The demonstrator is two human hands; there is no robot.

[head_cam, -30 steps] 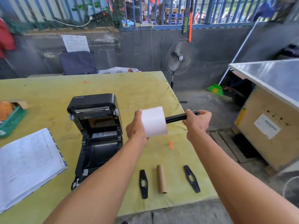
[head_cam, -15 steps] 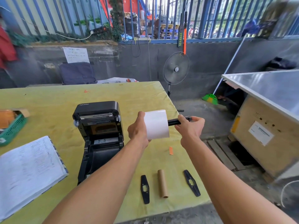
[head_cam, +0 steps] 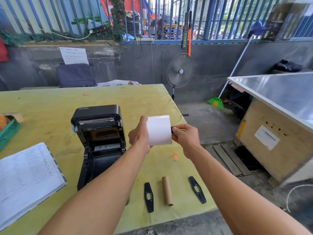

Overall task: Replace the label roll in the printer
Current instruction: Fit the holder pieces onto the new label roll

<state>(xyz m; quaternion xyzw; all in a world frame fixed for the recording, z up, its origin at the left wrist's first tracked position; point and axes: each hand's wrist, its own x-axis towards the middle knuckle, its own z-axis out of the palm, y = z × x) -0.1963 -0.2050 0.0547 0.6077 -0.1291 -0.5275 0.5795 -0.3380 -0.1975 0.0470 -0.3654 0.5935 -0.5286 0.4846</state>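
Your right hand (head_cam: 185, 139) has pushed the black spindle (head_cam: 173, 129) almost fully into the new label roll (head_cam: 159, 130) since a second ago, so only a short stub now shows at the roll's right face.

Left of the roll stands the printer (head_cam: 99, 141), lid up, its bay empty and facing you on the yellow tabletop (head_cam: 50, 106). Your left hand (head_cam: 139, 135) cups the roll's left end, fingers closed around it. The roll hangs in the air just right of the printer, between both hands. Your right-hand fingers are pinched shut on the spindle stub, touching the roll's right face.

To finish this step well, keep the roll steady with the left hand and press the spindle straight along the core, not at an angle, until it pokes out evenly on both sides.

Nearer you than the roll, on the tabletop, lie a black end guide (head_cam: 148, 197), the spent cardboard core (head_cam: 167, 190) and a second end guide (head_cam: 197, 189), probably to be fitted next.
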